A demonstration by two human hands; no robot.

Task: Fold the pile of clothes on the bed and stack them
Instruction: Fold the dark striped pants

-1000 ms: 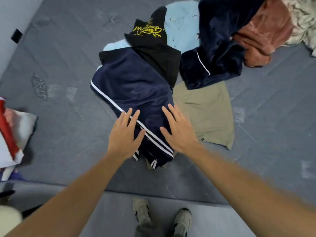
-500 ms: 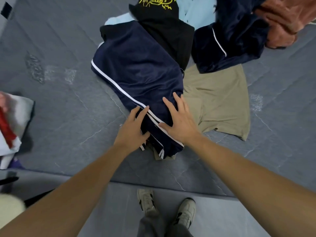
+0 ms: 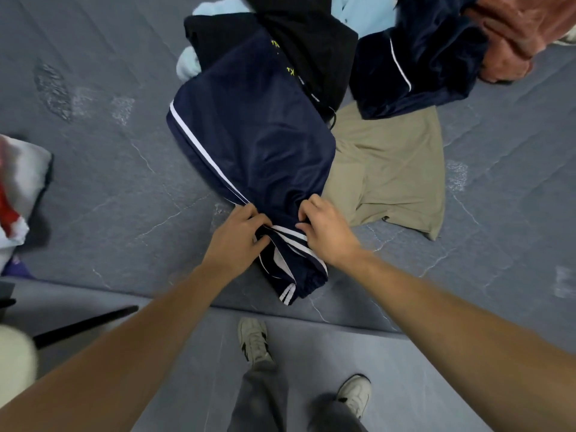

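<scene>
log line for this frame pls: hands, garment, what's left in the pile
left hand: grip on navy striped pants cuff end | right hand: same | pants: flat on bed | unfolded: tan shirt, black garment

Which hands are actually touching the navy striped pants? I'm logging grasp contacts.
Touching, both. The head view shows the left hand and right hand pinching the navy striped pants near their lower end.

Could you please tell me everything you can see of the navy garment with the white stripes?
The navy garment is dark blue, smooth and slightly shiny, with twin white stripes along its edge. It lies folded on the grey bed, its far end over the black garment, its right side overlapping the tan garment. The left hand and right hand grip its near end, bunching it; an elastic cuff hangs towards the bed's edge.
</scene>
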